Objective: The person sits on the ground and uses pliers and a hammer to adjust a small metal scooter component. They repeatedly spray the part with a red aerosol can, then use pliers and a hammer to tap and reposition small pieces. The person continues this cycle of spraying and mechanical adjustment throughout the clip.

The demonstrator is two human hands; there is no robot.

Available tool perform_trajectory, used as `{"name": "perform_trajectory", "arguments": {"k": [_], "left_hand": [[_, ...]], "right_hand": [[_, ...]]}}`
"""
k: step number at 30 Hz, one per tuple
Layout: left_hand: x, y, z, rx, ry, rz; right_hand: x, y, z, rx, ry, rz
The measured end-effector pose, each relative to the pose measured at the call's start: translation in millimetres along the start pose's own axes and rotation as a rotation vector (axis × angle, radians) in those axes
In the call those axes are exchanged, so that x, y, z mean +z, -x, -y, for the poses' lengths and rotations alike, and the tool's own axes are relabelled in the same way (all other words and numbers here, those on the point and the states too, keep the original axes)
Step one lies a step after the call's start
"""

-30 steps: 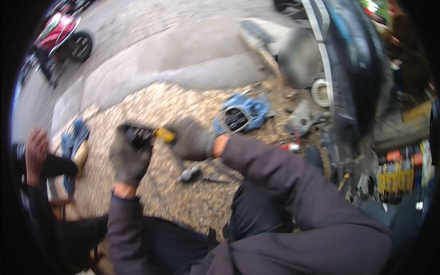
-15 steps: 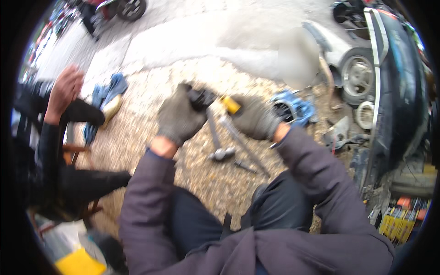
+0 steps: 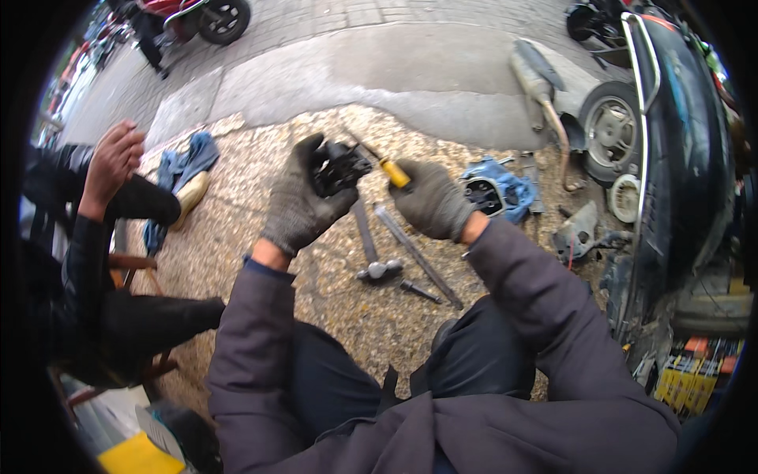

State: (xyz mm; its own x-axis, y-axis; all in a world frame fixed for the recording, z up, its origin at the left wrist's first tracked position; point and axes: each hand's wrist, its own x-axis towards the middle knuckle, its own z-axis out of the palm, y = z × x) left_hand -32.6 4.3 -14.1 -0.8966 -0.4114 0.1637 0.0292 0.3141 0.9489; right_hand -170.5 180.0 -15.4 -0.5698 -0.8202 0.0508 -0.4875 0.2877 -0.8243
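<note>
The gloved left hand [image 3: 298, 207] is gripping a black engine part [image 3: 339, 167], while the gloved right hand [image 3: 431, 201] is closing around a yellow-handled screwdriver [image 3: 392, 171] touching it, above a hammer [image 3: 371, 249] on the gravel floor [image 3: 260, 158].

knit cloth gloves cover both hands; the left hand [image 3: 298, 207] fingers clasp a matt black part [image 3: 339, 167], over rough gravel [image 3: 237, 229].

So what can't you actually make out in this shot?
- Head view: the screwdriver tip, hidden behind the black part held by the left hand.
- The screwdriver's handle end, buried in the right hand.
- The scooter, cut off by the right edge.
- The seated person at left, cut by the rim.
</note>
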Motion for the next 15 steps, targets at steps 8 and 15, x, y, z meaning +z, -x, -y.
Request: {"name": "perform_trajectory", "arguments": {"k": [8, 15], "left_hand": [[0, -4, -1, -0.207, 0.195, -0.023], [0, -7, -3, -0.122, 0.360, 0.035]], "right_hand": [[-1, 0, -6, 0.048, -0.137, -0.013], [1, -5, -6, 0.065, -0.131, 0.093]]}}
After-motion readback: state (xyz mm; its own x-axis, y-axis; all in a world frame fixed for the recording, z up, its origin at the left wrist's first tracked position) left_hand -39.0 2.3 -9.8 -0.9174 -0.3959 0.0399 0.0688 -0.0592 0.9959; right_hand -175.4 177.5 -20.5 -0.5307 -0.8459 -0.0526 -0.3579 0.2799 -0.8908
